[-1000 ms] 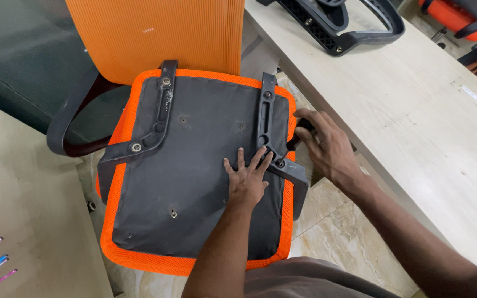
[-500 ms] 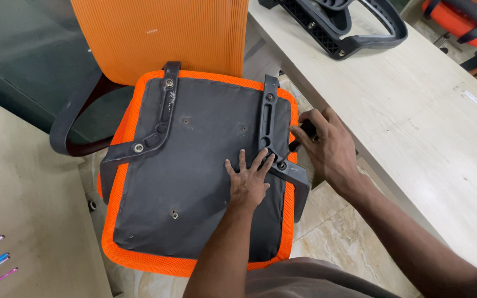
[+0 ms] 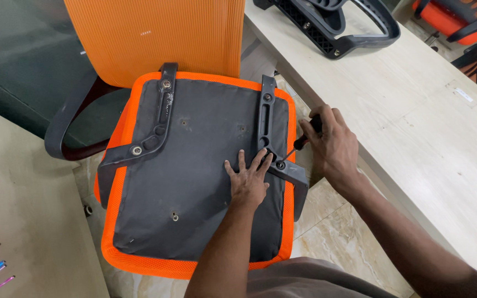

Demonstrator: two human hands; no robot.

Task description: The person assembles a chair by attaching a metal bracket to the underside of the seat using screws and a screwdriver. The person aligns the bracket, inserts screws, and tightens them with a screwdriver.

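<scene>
The upturned orange-edged grey seat pan [image 3: 194, 182] lies on an orange mesh chair [image 3: 150, 38]; left hand [image 3: 248, 182] pressed flat, open, beside the black plastic armrest bracket [image 3: 269, 132]; right hand [image 3: 332, 144] grips a black-handled screwdriver [image 3: 299, 144], tip at the bracket; pale wooden table [image 3: 415, 127] alongside.

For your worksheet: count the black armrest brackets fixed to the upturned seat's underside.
2: the left bracket lies along the seat's left edge; the right bracket lies along its right edge, beside both hands. None appears hidden.

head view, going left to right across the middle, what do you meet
left armrest bracket → left hand, flat on the grey seat underside → right armrest bracket → screwdriver → right hand → pale tabletop
</scene>
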